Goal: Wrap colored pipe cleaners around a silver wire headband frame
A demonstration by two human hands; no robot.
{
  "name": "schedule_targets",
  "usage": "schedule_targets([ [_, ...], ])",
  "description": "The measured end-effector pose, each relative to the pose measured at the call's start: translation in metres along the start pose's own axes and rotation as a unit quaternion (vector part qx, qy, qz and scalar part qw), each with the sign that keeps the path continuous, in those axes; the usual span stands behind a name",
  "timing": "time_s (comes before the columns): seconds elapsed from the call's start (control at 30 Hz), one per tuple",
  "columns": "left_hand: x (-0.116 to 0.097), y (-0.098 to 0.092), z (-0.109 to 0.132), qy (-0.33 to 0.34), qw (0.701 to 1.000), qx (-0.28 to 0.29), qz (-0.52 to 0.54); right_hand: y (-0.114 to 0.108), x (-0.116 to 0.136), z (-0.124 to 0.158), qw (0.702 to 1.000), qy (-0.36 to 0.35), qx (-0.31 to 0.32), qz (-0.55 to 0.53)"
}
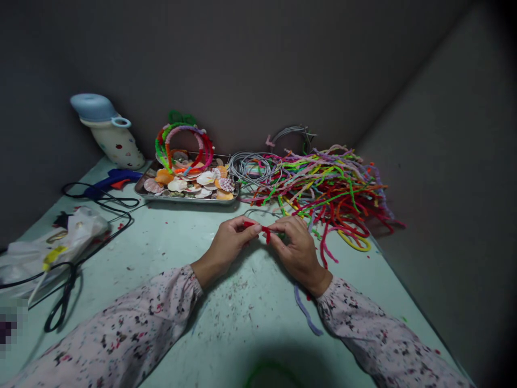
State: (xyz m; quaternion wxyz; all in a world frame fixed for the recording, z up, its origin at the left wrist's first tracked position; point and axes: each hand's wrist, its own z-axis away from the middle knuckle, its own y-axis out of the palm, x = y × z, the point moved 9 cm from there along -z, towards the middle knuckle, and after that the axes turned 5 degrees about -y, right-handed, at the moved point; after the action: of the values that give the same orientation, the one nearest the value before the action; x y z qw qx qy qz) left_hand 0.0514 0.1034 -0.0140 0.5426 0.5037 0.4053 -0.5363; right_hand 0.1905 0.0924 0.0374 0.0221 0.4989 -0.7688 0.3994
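Note:
My left hand (230, 250) and my right hand (297, 254) meet above the pale green table (238, 318), their fingertips pinching a short red pipe cleaner (263, 230) between them. A little green shows under my right fingers, too small to name. Beyond my hands lies a large tangled pile of multicoloured pipe cleaners (323, 196). A loose lavender pipe cleaner (306, 311) rests below my right wrist, and a yellow loop (354, 242) sits at the pile's near edge.
A metal tray of seashells (186, 195) holds pipe-cleaner rings (183, 146), with coiled grey wire (252, 167) beside it. At left are a blue glue gun (115, 180), black scissors (60, 302), a plastic bag (52, 248) and a spotted jug (111, 134). Grey walls bound the back and right.

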Motion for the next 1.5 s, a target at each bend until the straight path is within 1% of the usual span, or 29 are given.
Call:
schedule_targets([
  [0.3, 0.0, 0.002, -0.001, 0.004, 1.0, 0.006, -0.002, 0.003, -0.007, 0.002, 0.997, 0.054, -0.008, -0.063],
  [0.57, 0.003, 0.0, -0.001, 0.008, 1.0, 0.007, -0.004, 0.006, -0.014, 0.004, 0.993, 0.067, -0.005, -0.092],
  [0.83, 0.006, 0.0, -0.002, 0.006, 1.0, 0.009, -0.007, 0.009, -0.019, 0.004, 0.986, 0.103, 0.005, -0.133],
  [1.03, 0.003, 0.0, -0.001, 0.002, 1.0, 0.0, -0.008, 0.01, -0.017, 0.004, 0.986, 0.095, 0.02, -0.135],
  [1.13, 0.003, 0.0, 0.0, -0.001, 1.0, -0.004, -0.011, 0.01, -0.019, 0.005, 0.984, 0.105, 0.019, -0.144],
  [1.5, 0.003, 0.001, 0.0, -0.003, 1.0, 0.003, -0.007, 0.011, -0.019, 0.003, 0.981, 0.112, 0.03, -0.157],
])
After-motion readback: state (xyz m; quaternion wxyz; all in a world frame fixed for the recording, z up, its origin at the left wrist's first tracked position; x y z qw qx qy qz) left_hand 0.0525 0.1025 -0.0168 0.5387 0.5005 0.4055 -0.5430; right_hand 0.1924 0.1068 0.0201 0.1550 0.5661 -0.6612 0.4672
